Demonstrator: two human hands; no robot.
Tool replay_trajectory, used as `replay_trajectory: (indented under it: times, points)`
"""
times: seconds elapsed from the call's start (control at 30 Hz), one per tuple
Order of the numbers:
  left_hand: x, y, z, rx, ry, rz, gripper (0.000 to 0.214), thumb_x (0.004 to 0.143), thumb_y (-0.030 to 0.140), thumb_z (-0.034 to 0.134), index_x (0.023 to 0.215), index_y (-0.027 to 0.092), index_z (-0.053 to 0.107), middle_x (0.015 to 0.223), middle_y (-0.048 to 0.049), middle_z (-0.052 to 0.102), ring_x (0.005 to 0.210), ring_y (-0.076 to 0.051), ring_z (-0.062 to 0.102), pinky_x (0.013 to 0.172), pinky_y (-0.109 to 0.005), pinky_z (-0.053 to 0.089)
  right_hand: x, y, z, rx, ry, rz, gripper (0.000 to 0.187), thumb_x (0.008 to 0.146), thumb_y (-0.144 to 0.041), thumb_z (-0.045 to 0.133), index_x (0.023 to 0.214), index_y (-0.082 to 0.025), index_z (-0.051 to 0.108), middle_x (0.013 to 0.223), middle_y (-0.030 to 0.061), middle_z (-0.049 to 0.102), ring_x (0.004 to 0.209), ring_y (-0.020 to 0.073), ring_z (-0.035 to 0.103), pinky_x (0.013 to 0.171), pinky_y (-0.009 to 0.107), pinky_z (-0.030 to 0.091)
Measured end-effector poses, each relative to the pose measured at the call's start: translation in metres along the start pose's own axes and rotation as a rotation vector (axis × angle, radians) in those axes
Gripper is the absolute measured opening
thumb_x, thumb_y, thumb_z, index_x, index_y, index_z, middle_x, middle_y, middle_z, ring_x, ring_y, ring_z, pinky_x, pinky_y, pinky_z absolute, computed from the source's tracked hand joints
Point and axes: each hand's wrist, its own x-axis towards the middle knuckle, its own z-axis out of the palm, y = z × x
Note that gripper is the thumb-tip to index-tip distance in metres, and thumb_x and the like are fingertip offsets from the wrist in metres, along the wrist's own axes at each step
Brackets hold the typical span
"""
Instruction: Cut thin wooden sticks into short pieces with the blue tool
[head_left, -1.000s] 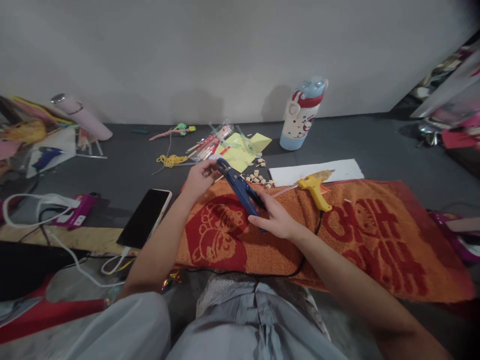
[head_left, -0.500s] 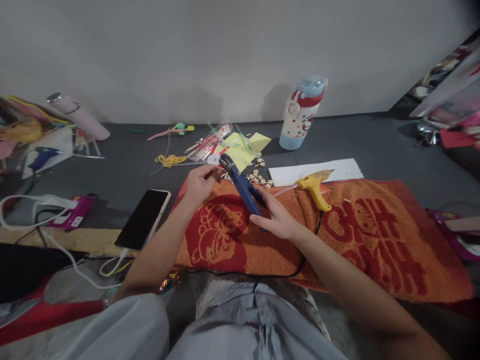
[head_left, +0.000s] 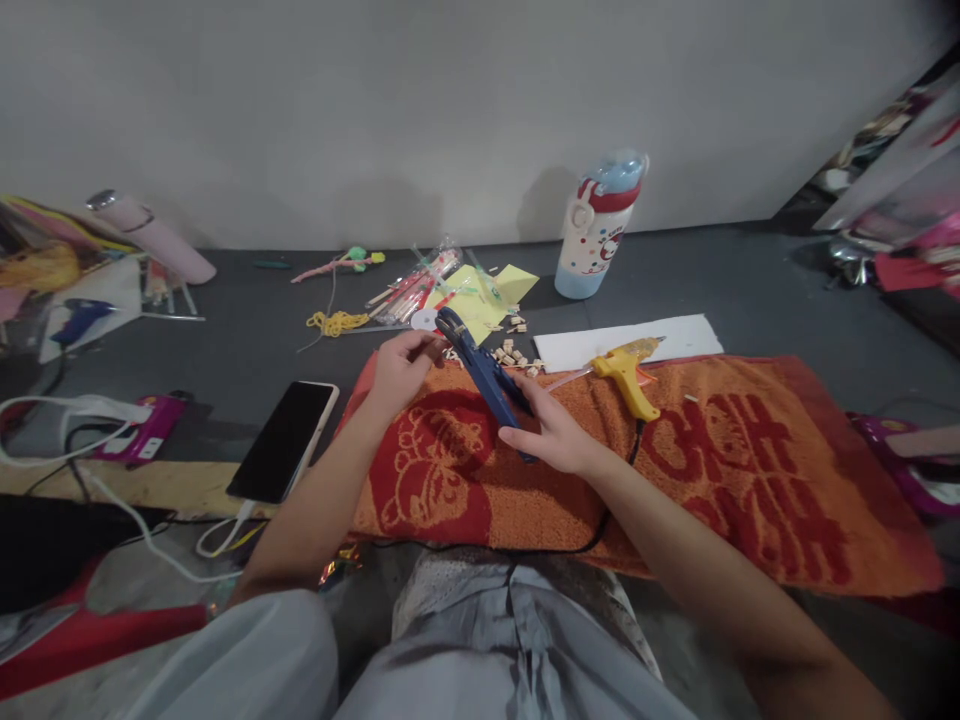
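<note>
My right hand [head_left: 553, 434] grips the handle of a blue glue gun [head_left: 480, 369], its nozzle pointing up and to the left over the orange-red towel [head_left: 735, 460]. My left hand [head_left: 401, 365] is pinched on a small piece right at the gun's nozzle; the piece is too small to name. A white round disc [head_left: 426, 319] lies just beyond the nozzle. Several small wooden bits [head_left: 513, 352] are scattered at the towel's far edge. A yellow glue gun [head_left: 625, 369] lies on the towel to the right of my hands.
A phone [head_left: 283, 441] lies left of the towel, with a white cable [head_left: 90, 455] and pink adapter [head_left: 146, 428] further left. A white strip [head_left: 628, 342], yellow paper [head_left: 484, 296], a packet of sticks [head_left: 415, 284], yellow cord [head_left: 334, 322] and a cartoon bottle [head_left: 596, 228] lie beyond.
My left hand has slid slightly back from the nozzle and uncovered the white disc. The blue glue gun stays almost still in my right hand.
</note>
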Motion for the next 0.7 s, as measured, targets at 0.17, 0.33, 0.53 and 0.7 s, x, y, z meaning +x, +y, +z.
replay_trajectory:
  times: [0.17, 0.33, 0.53, 0.7]
  points:
    - [0.0004, -0.0005, 0.0012, -0.014, 0.002, -0.006, 0.029, 0.082, 0.041, 0.058, 0.069, 0.015, 0.064, 0.058, -0.0014, 0.062, 0.056, -0.011, 0.055, 0.058, -0.023, 0.041, 0.0003, 0.0037, 0.0006, 0.035, -0.015, 0.017, 0.075, 0.081, -0.053, 0.063, 0.142, -0.018, 0.037, 0.143, 0.0145, 0.048, 0.134, 0.0331, 0.042, 0.113, 0.049, 0.032]
    - [0.0015, 0.0007, 0.0007, -0.022, -0.006, -0.038, 0.032, 0.079, 0.046, 0.062, 0.07, 0.015, 0.065, 0.057, -0.0013, 0.061, 0.053, -0.01, 0.051, 0.054, -0.022, 0.039, 0.0008, 0.0032, -0.0004, 0.066, -0.043, 0.04, 0.072, 0.081, -0.052, 0.063, 0.14, -0.018, 0.04, 0.143, 0.0141, 0.048, 0.133, 0.0334, 0.043, 0.111, 0.049, 0.034]
    - [0.0037, -0.0005, 0.001, -0.079, -0.09, -0.106, 0.039, 0.077, 0.053, 0.061, 0.07, 0.015, 0.062, 0.056, -0.0002, 0.058, 0.046, -0.008, 0.043, 0.047, -0.023, 0.034, 0.002, 0.0015, -0.0008, 0.09, -0.058, 0.078, 0.069, 0.082, -0.052, 0.061, 0.139, -0.017, 0.042, 0.138, 0.0139, 0.052, 0.13, 0.0336, 0.046, 0.108, 0.05, 0.037]
    - [0.0035, -0.0056, 0.0033, -0.077, -0.089, -0.114, 0.038, 0.079, 0.053, 0.061, 0.071, 0.015, 0.062, 0.057, 0.0, 0.057, 0.051, -0.009, 0.045, 0.048, -0.022, 0.033, 0.0022, 0.0032, -0.0008, 0.091, -0.056, 0.086, 0.068, 0.082, -0.052, 0.061, 0.138, -0.017, 0.043, 0.137, 0.0144, 0.053, 0.129, 0.0335, 0.047, 0.108, 0.05, 0.037]
